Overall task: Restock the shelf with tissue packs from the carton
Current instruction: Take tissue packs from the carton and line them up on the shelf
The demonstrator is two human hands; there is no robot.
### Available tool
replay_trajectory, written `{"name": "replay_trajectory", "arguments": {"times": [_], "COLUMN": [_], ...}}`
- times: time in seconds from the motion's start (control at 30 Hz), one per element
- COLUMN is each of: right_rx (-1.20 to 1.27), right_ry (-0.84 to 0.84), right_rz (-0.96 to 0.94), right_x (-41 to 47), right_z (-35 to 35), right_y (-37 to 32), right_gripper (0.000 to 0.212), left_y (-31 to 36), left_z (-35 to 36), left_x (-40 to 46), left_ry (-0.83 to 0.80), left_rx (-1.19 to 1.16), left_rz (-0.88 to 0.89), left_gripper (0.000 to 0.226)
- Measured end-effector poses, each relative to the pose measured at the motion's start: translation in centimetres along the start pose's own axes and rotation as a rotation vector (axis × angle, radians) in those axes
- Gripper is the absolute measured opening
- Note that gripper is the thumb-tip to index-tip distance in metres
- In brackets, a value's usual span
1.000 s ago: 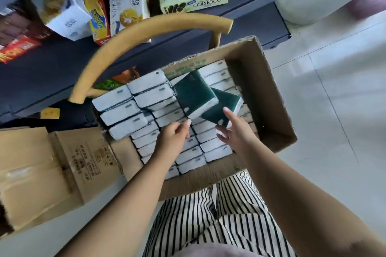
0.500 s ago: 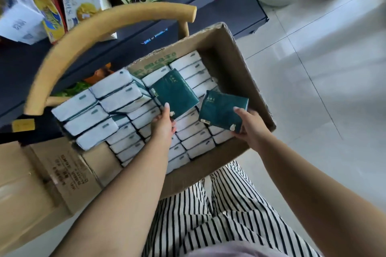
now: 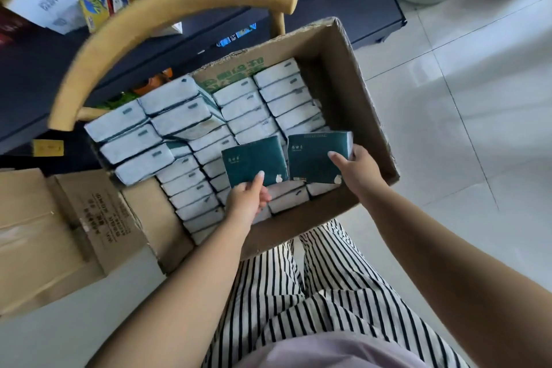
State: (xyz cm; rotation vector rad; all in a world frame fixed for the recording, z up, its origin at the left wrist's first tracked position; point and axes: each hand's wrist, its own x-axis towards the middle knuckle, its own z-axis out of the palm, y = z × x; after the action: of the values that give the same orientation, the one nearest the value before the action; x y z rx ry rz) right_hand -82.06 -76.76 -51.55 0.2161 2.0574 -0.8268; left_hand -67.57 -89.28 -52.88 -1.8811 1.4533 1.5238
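— Hands? Left hand (image 3: 248,197) and right hand (image 3: 357,169) each pinch a green tissue pack, left pack (image 3: 254,160), right pack (image 3: 318,155), just above the carton (image 3: 358,75).
— Handling? Light, soft, probably slippery film; grip the edges.

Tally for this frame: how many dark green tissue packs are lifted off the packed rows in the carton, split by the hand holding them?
Left hand, pinching the left dark green flat tissue pack: 1
Right hand, gripping the right dark green flat tissue pack: 1
Total: 2, both held over the open brown cardboard carton.
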Motion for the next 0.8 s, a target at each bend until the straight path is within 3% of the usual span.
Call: {"name": "replay_trajectory", "arguments": {"times": [0.1,0.2,0.3,0.43,0.67,0.73,0.8], "right_rx": [-0.041,-0.026,0.027,0.026,0.168,0.211,0.268], "right_ry": [-0.008,-0.017,-0.054,-0.130,-0.211,-0.194,-0.173], "right_rz": [-0.037,-0.059,-0.064,-0.076,-0.128,-0.163,-0.213], "right_x": [0.3,0.5,0.7,0.5,-2.6,-3.9,-5.9], "right_z": [0.2,0.4,0.4,-0.1,-3.3,-4.8,-6.8], "right_y": [0.2,-0.2,-0.4,-0.8,-3.4,-5.1,-6.8], "right_gripper": [0.037,0.037,0.040,0.031,0.005,0.006,0.008], "left_y": [1.2,1.4,1.1,1.4,3.7,5.3,7.5], "left_z": [-1.8,-2.7,-2.3,-2.0,-5.4,-6.8,-8.0], "left_x": [0.4,1.9,2.9,2.5,-2.0,-3.4,-5.7], "left_ry": [0.260,0.364,0.244,0.173,0.089,0.020,-0.051], "left_rx": [0.181,0.122,0.067,0.056,-0.019,-0.030,-0.125], "left_rz": [0.148,0.135,0.039,0.035,0.260,0.356,0.406], "left_gripper": [0.045,0.041,0.059,0.053,0.029,0.033,0.053]}}
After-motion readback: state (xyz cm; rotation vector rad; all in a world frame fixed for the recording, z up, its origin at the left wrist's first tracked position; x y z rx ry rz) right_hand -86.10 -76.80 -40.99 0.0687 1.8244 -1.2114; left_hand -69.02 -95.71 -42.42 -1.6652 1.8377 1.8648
